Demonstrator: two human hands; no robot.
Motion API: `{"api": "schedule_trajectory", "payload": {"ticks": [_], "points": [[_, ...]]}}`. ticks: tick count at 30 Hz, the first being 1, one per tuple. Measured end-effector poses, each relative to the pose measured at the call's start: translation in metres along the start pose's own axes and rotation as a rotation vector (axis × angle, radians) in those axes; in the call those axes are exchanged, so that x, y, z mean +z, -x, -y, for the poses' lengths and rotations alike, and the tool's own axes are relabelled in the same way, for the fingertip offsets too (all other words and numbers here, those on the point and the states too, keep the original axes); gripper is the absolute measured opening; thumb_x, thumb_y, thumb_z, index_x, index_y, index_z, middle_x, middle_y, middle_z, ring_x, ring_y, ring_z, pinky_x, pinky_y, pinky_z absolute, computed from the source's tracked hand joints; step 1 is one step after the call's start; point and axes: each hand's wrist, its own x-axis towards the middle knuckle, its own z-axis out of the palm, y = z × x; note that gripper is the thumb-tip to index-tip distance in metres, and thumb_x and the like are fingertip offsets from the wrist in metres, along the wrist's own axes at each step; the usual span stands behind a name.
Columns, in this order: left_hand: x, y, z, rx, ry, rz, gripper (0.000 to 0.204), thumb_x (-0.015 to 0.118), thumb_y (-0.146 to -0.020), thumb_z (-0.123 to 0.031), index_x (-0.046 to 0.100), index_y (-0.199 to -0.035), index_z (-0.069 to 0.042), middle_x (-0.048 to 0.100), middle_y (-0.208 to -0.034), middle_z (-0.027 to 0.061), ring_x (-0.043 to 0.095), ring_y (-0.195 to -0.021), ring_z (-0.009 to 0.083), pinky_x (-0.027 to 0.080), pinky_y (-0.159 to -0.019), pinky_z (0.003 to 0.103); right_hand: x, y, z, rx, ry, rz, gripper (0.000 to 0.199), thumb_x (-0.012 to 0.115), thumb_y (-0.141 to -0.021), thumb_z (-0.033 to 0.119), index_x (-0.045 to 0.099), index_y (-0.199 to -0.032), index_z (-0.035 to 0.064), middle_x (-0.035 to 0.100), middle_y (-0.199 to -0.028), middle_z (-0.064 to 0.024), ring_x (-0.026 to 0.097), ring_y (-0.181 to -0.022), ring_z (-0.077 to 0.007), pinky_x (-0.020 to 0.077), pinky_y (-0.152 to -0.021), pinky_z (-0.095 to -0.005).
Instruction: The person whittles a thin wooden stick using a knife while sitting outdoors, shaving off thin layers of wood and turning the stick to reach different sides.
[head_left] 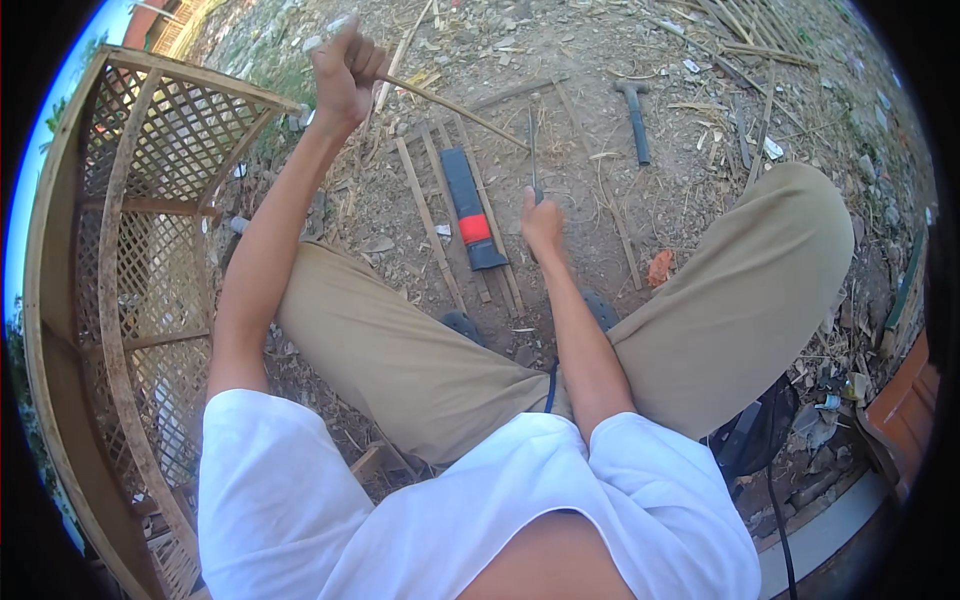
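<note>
My left hand (pixel 345 70) is raised and closed around one end of a thin bamboo strip (pixel 455 108) that slants down to the right. My right hand (pixel 541 225) is closed on the handle of a narrow knife (pixel 532 150) whose blade points up toward the strip's lower end. Both hands are out in front of my bent knees, above bare dirt. Whether the blade touches the strip is hard to tell.
A black sheath with a red band (pixel 470 210) lies on several bamboo slats (pixel 430 220) on the ground. A hammer (pixel 636 118) lies farther right. A woven bamboo lattice frame (pixel 140 250) stands at my left. More sticks (pixel 750 40) lie at the top right.
</note>
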Motion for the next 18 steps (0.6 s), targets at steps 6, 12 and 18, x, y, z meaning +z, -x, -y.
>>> {"api": "schedule_trajectory", "payload": {"ticks": [6, 12, 18], "points": [[0.014, -0.001, 0.003, 0.04, -0.009, -0.016, 0.054, 0.05, -0.109, -0.028, 0.025, -0.062, -0.016, 0.017, -0.06, -0.0023, 0.019, -0.058, 0.0118, 0.025, -0.06, 0.032, -0.036, 0.039, 0.124, -0.322, -0.339, 0.161, 0.051, 0.052, -0.106, 0.039, 0.064, -0.083, -0.0047, 0.063, -0.075, -0.0304, 0.065, -0.079, -0.0514, 0.0483, -0.073, -0.0551], [0.002, 0.007, 0.001, 0.033, 0.141, 0.013, 0.043, 0.06, -0.103, -0.029, 0.043, -0.067, -0.016, 0.037, -0.059, -0.0012, 0.04, -0.055, 0.0138, 0.039, -0.062, 0.03, -0.025, 0.046, 0.133, -0.306, -0.312, 0.12, 0.053, 0.052, -0.106, 0.039, 0.065, -0.083, -0.0074, 0.064, -0.074, -0.0326, 0.065, -0.081, -0.0536, 0.0489, -0.074, -0.057], [0.02, 0.006, -0.005, 0.011, -0.017, -0.196, 0.053, 0.053, -0.106, -0.03, 0.025, -0.063, -0.016, 0.019, -0.061, -0.0016, 0.019, -0.06, 0.0127, 0.025, -0.063, 0.032, -0.021, 0.019, 0.088, -0.13, -0.2, 0.087, 0.059, 0.053, -0.105, 0.042, 0.069, -0.083, -0.0102, 0.066, -0.081, -0.0373, 0.066, -0.088, -0.055, 0.0508, -0.078, -0.059]]}}
